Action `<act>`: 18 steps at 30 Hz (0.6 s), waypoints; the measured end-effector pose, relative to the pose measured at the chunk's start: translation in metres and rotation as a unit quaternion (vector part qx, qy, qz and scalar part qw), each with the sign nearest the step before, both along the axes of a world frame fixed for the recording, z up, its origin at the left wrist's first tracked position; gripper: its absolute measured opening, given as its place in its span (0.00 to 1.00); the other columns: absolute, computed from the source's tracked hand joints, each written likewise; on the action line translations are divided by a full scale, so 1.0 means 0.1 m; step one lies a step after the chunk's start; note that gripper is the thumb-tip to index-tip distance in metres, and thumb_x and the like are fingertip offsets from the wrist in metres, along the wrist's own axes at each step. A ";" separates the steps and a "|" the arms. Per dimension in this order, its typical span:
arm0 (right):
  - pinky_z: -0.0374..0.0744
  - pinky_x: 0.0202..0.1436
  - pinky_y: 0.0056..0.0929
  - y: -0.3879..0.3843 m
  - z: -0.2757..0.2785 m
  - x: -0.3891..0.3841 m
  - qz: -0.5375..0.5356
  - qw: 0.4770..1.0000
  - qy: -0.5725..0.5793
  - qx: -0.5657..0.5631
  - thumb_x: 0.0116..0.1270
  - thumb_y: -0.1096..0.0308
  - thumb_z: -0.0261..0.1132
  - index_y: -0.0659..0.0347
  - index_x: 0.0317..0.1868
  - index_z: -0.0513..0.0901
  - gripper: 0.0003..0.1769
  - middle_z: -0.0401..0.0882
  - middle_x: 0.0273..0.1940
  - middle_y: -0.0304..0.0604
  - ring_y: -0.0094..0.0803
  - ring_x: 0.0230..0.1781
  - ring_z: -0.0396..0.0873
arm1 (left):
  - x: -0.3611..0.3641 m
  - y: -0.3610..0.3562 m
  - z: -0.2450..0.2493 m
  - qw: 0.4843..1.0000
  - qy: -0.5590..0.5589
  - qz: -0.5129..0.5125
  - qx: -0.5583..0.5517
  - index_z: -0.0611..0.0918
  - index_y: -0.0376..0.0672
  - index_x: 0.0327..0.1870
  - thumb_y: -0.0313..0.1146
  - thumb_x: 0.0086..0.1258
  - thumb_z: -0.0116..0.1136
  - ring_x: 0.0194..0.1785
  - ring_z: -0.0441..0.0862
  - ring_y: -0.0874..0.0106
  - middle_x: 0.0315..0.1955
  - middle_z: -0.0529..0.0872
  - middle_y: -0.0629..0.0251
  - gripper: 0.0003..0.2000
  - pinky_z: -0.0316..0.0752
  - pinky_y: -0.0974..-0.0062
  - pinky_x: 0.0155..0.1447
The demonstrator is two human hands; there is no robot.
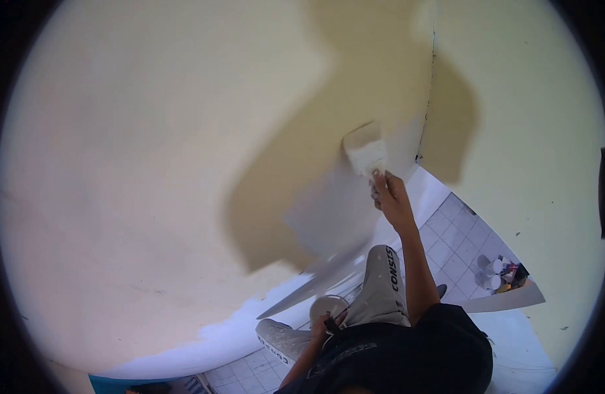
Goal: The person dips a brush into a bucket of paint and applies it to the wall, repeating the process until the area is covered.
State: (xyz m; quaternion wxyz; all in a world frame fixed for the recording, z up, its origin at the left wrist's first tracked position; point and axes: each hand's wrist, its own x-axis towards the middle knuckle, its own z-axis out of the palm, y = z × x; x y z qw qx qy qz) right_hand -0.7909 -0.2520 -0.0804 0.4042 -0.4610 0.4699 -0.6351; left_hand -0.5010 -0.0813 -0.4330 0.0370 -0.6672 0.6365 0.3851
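My right hand (pixel 393 200) is closed round the handle of a wide paintbrush (pixel 368 154), its bristle end against the cream wall (pixel 151 151). Below and beside the brush spreads a patch of fresh white paint (pixel 328 203), partly under my shadow. Low down by my lap, my left hand (pixel 321 329) grips a round, pale paint container (pixel 326 305) at its near side. My own body hides part of that container, and its contents are hard to make out.
A cracked wall corner (pixel 427 98) runs down right of the brush. On the tiled floor (pixel 450 230), several pots and small items (pixel 499 274) stand in a cluster at the right. A teal object (pixel 112 384) shows at the lower left. White paint (pixel 230 335) covers the wall's lower strip.
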 end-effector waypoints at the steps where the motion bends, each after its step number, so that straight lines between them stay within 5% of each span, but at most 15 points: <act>1: 0.60 0.20 0.17 -0.04 -0.01 0.05 0.031 0.999 -0.042 0.011 0.76 0.51 0.53 0.57 0.33 0.71 0.19 0.62 0.22 0.27 0.13 0.19 0.59 | 0.01 0.02 -0.06 1.000 0.011 0.008 -0.012 0.83 0.41 0.46 0.68 0.59 0.53 0.49 0.82 0.48 0.39 0.85 0.45 0.34 0.74 0.58 0.57; 8: 0.62 0.19 0.19 -0.03 -0.58 0.21 0.026 0.997 -0.032 0.068 0.75 0.50 0.54 0.58 0.25 0.70 0.24 0.63 0.19 0.28 0.15 0.18 0.61 | -0.01 0.01 0.04 0.999 0.033 -0.001 0.001 0.83 0.42 0.49 0.69 0.58 0.53 0.52 0.80 0.48 0.41 0.84 0.44 0.35 0.72 0.59 0.60; 14: 0.61 0.20 0.18 0.37 -0.97 -0.02 0.048 0.983 0.112 0.135 0.75 0.50 0.54 0.57 0.27 0.72 0.22 0.61 0.18 0.27 0.14 0.17 0.59 | -0.02 0.07 0.13 0.999 0.031 -0.022 -0.029 0.83 0.38 0.46 0.66 0.62 0.53 0.51 0.80 0.47 0.40 0.84 0.43 0.34 0.72 0.60 0.59; 16: 0.61 0.20 0.18 0.47 -0.57 -0.08 0.048 0.986 0.117 0.107 0.75 0.50 0.54 0.58 0.28 0.73 0.22 0.61 0.18 0.27 0.15 0.17 0.60 | -0.01 0.08 0.08 0.993 0.059 -0.010 -0.098 0.83 0.37 0.45 0.64 0.63 0.53 0.51 0.80 0.47 0.40 0.84 0.43 0.32 0.73 0.60 0.58; 18: 0.61 0.20 0.19 0.46 -0.05 -0.09 0.053 0.992 0.076 0.083 0.75 0.51 0.54 0.59 0.30 0.74 0.21 0.61 0.18 0.28 0.15 0.18 0.61 | 0.03 0.01 -0.07 0.995 0.087 0.041 -0.037 0.83 0.37 0.44 0.63 0.63 0.55 0.51 0.80 0.48 0.41 0.84 0.43 0.31 0.73 0.60 0.58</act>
